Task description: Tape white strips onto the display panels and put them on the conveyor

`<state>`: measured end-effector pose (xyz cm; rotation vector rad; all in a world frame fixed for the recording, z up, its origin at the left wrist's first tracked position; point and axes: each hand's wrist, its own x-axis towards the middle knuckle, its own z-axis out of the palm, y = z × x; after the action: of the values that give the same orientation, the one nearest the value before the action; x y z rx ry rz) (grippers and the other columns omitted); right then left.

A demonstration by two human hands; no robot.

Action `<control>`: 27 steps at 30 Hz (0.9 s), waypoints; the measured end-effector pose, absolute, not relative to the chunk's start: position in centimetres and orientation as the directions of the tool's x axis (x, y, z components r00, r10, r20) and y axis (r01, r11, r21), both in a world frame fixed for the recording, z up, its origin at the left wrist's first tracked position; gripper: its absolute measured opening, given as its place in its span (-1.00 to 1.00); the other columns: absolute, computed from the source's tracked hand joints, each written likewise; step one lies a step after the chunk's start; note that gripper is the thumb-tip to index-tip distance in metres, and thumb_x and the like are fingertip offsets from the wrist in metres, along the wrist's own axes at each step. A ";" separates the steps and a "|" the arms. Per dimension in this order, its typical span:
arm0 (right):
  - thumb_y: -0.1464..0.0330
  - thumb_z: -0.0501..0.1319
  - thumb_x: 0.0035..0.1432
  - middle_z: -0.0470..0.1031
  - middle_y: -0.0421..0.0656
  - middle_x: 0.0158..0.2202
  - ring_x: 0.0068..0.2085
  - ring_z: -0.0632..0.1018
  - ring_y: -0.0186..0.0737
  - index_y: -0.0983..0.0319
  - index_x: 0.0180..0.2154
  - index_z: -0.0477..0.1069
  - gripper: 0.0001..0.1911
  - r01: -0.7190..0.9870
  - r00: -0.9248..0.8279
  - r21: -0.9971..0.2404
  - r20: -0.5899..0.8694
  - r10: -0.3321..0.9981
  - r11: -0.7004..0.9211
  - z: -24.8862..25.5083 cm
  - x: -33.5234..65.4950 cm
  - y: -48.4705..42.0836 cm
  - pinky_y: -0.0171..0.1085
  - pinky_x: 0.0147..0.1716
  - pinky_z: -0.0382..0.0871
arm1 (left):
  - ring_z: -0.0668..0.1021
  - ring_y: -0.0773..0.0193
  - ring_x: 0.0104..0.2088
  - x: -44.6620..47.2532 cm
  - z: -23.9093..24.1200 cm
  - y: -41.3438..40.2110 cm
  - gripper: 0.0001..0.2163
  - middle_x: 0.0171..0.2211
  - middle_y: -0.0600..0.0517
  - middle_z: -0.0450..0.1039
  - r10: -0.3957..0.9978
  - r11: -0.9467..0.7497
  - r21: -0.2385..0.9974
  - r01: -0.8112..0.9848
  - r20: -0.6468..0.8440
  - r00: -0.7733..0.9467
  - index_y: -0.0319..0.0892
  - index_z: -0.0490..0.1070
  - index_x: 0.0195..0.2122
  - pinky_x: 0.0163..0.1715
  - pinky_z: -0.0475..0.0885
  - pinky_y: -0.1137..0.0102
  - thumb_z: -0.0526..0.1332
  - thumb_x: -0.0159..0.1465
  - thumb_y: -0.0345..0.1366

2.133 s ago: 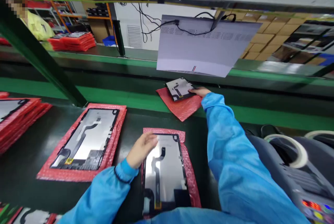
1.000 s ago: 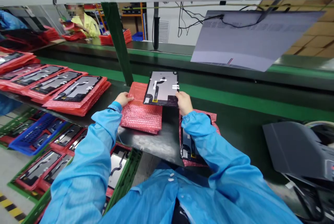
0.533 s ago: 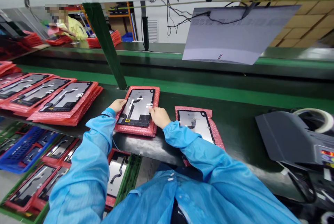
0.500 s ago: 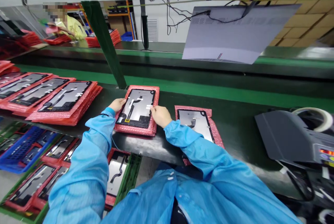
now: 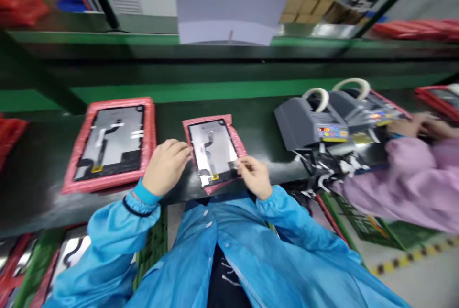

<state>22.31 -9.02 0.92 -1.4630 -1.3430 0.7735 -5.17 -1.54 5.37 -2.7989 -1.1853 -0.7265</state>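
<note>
In front of me a tablet screen panel (image 5: 217, 148), metal back up with a dark ribbon cable, lies on pink bubble wrap (image 5: 238, 143). My left hand (image 5: 168, 165) is at its left edge, fingers bent together; what they hold, if anything, is hidden. At the panel's lower right edge my right hand (image 5: 255, 175) is closed in a pinch, by a small pale spot too blurred to make out. Left of my left hand, a second screen panel (image 5: 116, 133) rests on a red bubble-wrap pouch (image 5: 149, 121).
Grey tape dispensers (image 5: 304, 121) with rolls of tape (image 5: 317, 99) stand to the right, scraps (image 5: 326, 169) before them. A co-worker's pink sleeve (image 5: 401, 179) reaches in at the right. A white sheet (image 5: 233, 6) hangs ahead. Green crates (image 5: 373, 222) sit below the bench (image 5: 265, 107).
My view has swung right. Both hands have let go of the left panel and moved right to the panel in front of me. The left panel stays on its pouch.
</note>
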 end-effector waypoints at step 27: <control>0.36 0.15 0.12 0.42 -0.23 -0.49 -0.42 0.41 -0.32 0.24 -0.46 0.36 -0.87 0.580 -0.048 -0.814 -0.035 0.998 -0.001 1.5 23.8 2.5 -0.33 -0.35 0.26 | 0.20 -0.12 0.23 0.3 -3.0 5.5 -0.49 0.24 -0.03 0.28 0.592 -0.792 0.279 0.544 0.129 0.796 -0.02 0.34 0.19 0.23 -0.05 -0.05 0.05 0.30 0.10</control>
<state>23.79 2.47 1.48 -1.6387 -1.6888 0.9073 0.28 5.52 -2.95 -3.1917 -1.0241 -0.3571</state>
